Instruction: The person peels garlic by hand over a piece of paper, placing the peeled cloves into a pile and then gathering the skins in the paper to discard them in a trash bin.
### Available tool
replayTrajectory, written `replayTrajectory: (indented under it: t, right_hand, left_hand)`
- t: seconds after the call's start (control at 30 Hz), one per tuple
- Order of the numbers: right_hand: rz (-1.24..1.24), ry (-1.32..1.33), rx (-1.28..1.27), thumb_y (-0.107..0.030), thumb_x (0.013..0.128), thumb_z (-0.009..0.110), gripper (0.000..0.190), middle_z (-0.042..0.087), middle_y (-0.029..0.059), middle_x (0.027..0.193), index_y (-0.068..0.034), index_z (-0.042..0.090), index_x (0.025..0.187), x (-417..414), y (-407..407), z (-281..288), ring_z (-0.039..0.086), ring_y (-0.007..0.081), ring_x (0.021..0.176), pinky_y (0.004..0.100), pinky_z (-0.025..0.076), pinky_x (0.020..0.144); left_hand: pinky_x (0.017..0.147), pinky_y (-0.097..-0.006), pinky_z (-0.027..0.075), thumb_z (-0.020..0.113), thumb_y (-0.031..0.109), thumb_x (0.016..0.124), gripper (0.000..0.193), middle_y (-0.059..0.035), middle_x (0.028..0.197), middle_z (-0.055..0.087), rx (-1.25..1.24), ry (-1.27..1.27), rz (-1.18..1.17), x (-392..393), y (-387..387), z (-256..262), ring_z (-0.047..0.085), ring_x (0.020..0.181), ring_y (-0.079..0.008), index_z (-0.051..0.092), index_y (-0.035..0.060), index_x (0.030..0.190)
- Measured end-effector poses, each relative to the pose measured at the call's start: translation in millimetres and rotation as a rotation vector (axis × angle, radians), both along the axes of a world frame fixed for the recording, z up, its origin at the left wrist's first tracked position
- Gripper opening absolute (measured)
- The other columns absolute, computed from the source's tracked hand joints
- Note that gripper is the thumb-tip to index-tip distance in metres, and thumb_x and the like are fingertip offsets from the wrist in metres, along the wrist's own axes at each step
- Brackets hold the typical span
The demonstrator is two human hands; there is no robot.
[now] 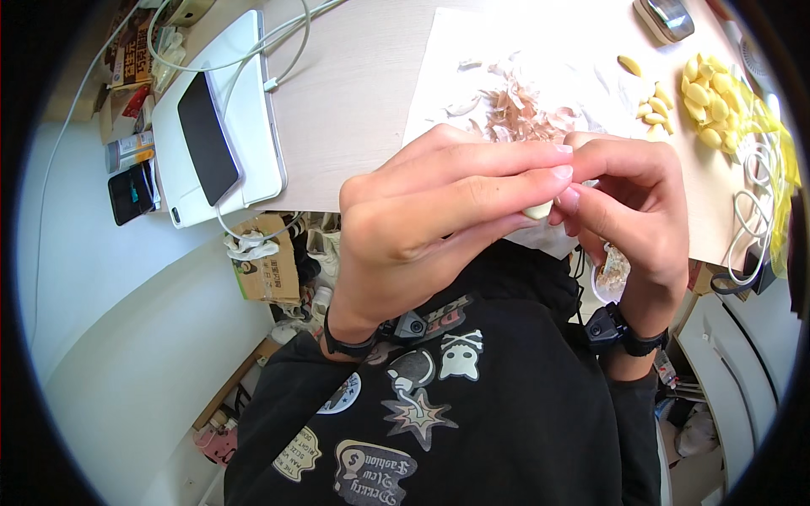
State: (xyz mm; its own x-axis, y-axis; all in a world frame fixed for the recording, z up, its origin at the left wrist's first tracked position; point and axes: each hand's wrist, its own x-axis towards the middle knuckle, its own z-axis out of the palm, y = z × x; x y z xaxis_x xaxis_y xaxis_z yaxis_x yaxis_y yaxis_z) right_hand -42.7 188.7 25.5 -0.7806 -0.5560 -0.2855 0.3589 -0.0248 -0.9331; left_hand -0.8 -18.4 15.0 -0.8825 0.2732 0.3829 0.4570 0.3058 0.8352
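Note:
In front of my chest, my left hand [443,202] holds a pale garlic clove [538,210], pinched between its fingers and thumb. Most of the clove is hidden by the fingers. My right hand [633,196] meets it there, thumb and fingertips drawn together at the clove's right end; whether they grip a bit of skin is not clear. Just beyond the hands, a heap of pinkish garlic skins [516,111] lies on a white paper sheet [455,38]. To its right are several loose yellowish cloves [658,106], and a pile of cloves [712,95] beside yellow netting [781,158].
A white tablet [262,145] with a dark phone [205,139] on it lies at the table's left end, crossed by a charging cable [297,38]. Another white cable [753,209] coils at the right edge. Below the table edge is a clear container [610,281] holding scraps.

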Motion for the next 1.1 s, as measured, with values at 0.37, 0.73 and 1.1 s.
replayTrajectory:
  t: [0.37,0.73,1.1]
  right_hand:
    - [-0.073,0.050,-0.002,0.001,0.085,0.057,0.012,0.057,0.0083,0.079,0.008,0.061,0.093,12.4,-11.2,9.0,0.049,0.0053,0.055,0.0171,0.036,0.043]
    - [-0.089,0.043,0.038,0.000,0.087,0.057,0.008,0.055,0.0077,0.081,0.007,0.060,0.089,17.2,-9.5,12.0,0.048,0.0051,0.057,0.0166,0.035,0.043]
    - [-0.073,0.036,0.015,0.001,0.085,0.054,0.005,0.050,0.0069,0.080,0.005,0.055,0.085,15.8,-11.3,10.6,0.044,0.0051,0.050,0.0171,0.034,0.042]
  left_hand:
    - [0.080,-0.0304,0.056,0.074,-0.012,0.072,0.037,-0.0216,0.107,0.070,0.155,-0.190,0.142,10.7,8.5,-2.2,0.069,0.095,-0.0251,0.068,-0.0065,0.108]
    - [0.074,-0.0285,0.057,0.083,-0.005,0.066,0.032,-0.0182,0.096,0.071,-0.008,0.114,0.214,10.1,12.4,-8.2,0.071,0.087,-0.0233,0.070,-0.0029,0.095]
    - [0.067,-0.0266,0.055,0.083,-0.005,0.064,0.035,-0.0168,0.097,0.070,-0.079,0.243,0.181,8.3,10.3,-17.6,0.067,0.079,-0.0213,0.070,-0.0022,0.097]
